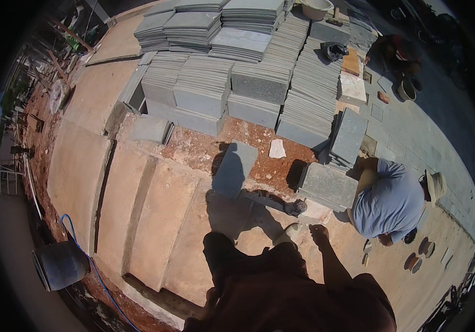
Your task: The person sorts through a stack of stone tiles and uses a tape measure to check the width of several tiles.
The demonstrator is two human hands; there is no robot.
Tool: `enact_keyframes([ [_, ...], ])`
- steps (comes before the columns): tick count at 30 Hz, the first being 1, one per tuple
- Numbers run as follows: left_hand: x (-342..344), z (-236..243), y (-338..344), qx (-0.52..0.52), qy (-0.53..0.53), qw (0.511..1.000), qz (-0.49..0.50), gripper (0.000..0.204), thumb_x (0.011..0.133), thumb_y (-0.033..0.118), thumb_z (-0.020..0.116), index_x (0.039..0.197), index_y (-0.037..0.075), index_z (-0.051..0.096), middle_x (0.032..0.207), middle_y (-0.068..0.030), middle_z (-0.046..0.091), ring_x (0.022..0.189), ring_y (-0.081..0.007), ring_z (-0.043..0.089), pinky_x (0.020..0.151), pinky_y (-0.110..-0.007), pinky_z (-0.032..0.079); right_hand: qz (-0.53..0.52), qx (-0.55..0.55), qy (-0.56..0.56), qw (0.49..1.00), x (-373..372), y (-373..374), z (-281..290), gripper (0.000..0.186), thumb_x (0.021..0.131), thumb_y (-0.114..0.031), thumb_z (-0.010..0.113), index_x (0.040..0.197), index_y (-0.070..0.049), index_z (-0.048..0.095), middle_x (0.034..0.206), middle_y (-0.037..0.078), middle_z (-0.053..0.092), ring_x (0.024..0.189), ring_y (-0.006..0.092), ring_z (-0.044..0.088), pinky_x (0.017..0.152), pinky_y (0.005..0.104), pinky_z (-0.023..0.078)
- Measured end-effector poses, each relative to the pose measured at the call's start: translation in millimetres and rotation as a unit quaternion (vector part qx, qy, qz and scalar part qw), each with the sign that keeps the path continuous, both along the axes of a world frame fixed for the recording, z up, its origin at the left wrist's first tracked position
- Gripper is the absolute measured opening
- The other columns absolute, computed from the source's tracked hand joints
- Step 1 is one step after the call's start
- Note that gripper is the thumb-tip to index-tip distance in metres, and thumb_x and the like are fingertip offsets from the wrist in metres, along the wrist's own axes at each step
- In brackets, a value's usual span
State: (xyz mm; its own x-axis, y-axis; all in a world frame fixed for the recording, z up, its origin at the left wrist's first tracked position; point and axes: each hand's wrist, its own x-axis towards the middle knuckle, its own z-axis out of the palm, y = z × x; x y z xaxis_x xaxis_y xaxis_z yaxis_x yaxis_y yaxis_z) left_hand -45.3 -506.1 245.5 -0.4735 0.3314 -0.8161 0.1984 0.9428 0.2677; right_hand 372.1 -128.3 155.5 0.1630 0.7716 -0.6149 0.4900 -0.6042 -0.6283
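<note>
My right hand point(319, 235) hangs over the pale paving, its fingers curled closed; whether anything is inside them I cannot make out. Beyond it stands a low stack of grey stone slabs point(329, 182). A dark, rounded lump point(295, 207) lies near the hand, beside my light-coloured shoe point(288, 233). At my left side, what seems to be my left hand point(211, 299) is deep in shadow, its fingers indistinct. Ahead, a single grey slab point(248, 157) lies flat on the step's edge and red soil, partly under my shadow.
Stacked grey slabs point(201, 83) fill the far side. A person in a blue shirt point(389, 196) crouches close on my right, near a small hand tool point(366, 249) and two round spools point(413, 263). Stone steps point(118, 199) descend leftward to a blue barrel point(60, 265) and hose point(102, 282).
</note>
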Motion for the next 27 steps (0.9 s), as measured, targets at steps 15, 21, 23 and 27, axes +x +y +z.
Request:
enact_keyframes([
  [15,-362.4,58.0,37.5,0.153,0.0,0.908,0.391,0.04,0.092,0.034,0.07,0.107,-0.002,0.067,0.088,-0.014,0.071,0.071,-0.0198,0.068,0.061,-0.031,0.055,0.338,-0.065,-0.182,0.921,-359.7,12.3,164.5,0.055,0.078,-0.052,0.075,0.106,-0.004,0.069,0.116,0.022,0.067,0.114,0.0374,0.061,0.098,0.0441,0.049],
  [21,-522.0,91.8,125.9,0.149,0.007,0.93,0.335,0.04,0.092,0.037,0.069,0.11,0.001,0.067,0.091,-0.0116,0.071,0.07,-0.0211,0.068,0.059,-0.032,0.054,0.36,-0.068,-0.205,0.908,-505.2,84.5,145.8,0.058,0.078,-0.052,0.074,0.109,-0.003,0.07,0.119,0.021,0.066,0.116,0.0366,0.061,0.098,0.0439,0.048],
  [23,-562.7,114.0,180.1,0.168,-0.032,0.927,0.333,0.038,0.092,0.036,0.068,0.107,0.001,0.067,0.088,-0.0107,0.07,0.068,-0.0203,0.067,0.056,-0.033,0.054,0.461,-0.014,-0.313,0.83,-523.4,138.8,115.9,0.06,0.08,-0.055,0.069,0.107,-0.001,0.07,0.115,0.021,0.068,0.113,0.0349,0.063,0.096,0.0441,0.05],
  [27,-646.0,193.4,128.6,0.08,0.003,0.911,0.403,0.036,0.093,0.034,0.067,0.099,-0.001,0.066,0.085,-0.0107,0.068,0.066,-0.0203,0.066,0.05,-0.031,0.051,0.422,-0.027,-0.145,0.894,-749.4,194.3,195.2,0.06,0.082,-0.055,0.066,0.107,0.0,0.069,0.109,0.023,0.069,0.107,0.038,0.065,0.091,0.046,0.052],
])
